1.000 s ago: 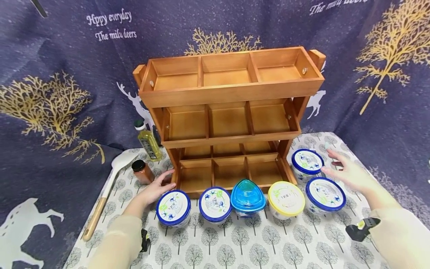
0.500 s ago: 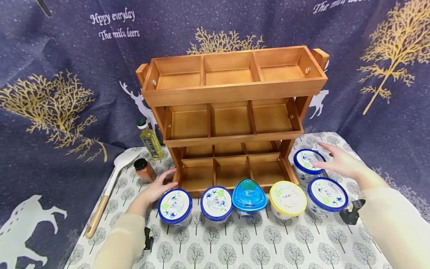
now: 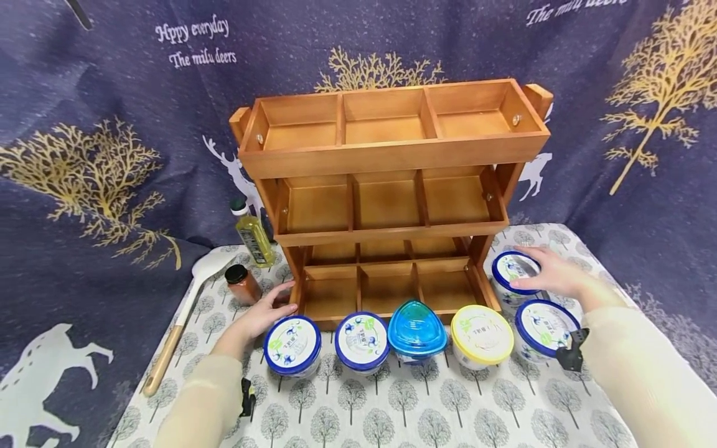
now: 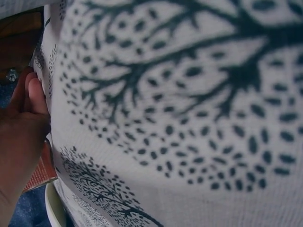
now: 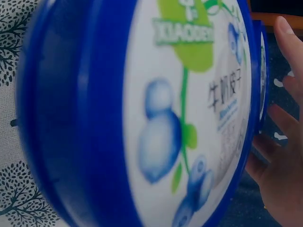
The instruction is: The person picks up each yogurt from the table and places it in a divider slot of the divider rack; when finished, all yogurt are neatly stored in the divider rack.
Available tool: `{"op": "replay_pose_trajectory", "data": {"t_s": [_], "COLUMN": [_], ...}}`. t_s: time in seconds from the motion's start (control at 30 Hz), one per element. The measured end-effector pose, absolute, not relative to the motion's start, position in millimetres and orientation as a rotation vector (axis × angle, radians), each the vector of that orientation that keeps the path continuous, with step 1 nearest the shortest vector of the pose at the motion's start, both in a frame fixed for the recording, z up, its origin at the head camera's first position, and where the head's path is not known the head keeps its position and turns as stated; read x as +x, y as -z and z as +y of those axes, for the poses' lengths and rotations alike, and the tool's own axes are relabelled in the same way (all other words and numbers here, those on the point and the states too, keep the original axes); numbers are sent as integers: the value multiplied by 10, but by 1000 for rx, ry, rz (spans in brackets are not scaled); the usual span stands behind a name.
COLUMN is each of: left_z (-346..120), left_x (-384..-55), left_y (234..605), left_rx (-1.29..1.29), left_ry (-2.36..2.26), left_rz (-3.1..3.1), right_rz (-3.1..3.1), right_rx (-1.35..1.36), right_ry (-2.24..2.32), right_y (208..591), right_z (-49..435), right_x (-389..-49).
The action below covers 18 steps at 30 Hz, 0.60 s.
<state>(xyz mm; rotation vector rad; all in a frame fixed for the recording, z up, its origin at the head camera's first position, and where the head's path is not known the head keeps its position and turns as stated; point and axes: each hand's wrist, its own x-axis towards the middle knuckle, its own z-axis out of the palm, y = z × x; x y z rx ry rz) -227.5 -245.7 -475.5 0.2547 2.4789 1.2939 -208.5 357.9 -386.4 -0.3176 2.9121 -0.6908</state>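
My right hand [image 3: 554, 272] reaches over the far-right tub [image 3: 514, 266], which has a white lid with a blue rim. Its thumb lies along the front of the lid and its fingers at the back, spread apart. In the right wrist view the fingers [image 5: 289, 118] are spread beside that tub's lid, while the nearer blue-rimmed tub [image 5: 189, 113] fills most of the picture. My left hand [image 3: 263, 316] rests at the lower left corner of the wooden rack [image 3: 392, 155], thumb and fingers apart, just behind the leftmost blue-rimmed tub [image 3: 292, 345].
Along the rack's front stand another blue-rimmed tub [image 3: 361, 342], a blue-lidded container [image 3: 417, 330] and a yellow-rimmed tub [image 3: 482, 335]. To the left are a black-capped jar [image 3: 243, 285], an oil bottle [image 3: 254, 238] and a white spoon [image 3: 204, 269] with a wooden handle.
My right hand has moved left and onto the far-right tub, from the air beside it; it now covers the fork seen earlier behind. My left hand has stayed at the rack's corner.
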Motion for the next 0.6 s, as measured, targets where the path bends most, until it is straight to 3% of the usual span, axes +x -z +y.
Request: {"op": "replay_pose_trajectory", "data": {"t_s": [0.6], "left_z": [-2463], "left_x": [-2273], "left_y": [4725], "left_rx": [250], "left_ry": [-1268], "left_rz": [2484], "right_rz": [2849], "right_rx": [-366], "right_ry": [642], "right_y": [3965], "right_z": [3547], "right_x": [-2115]}}
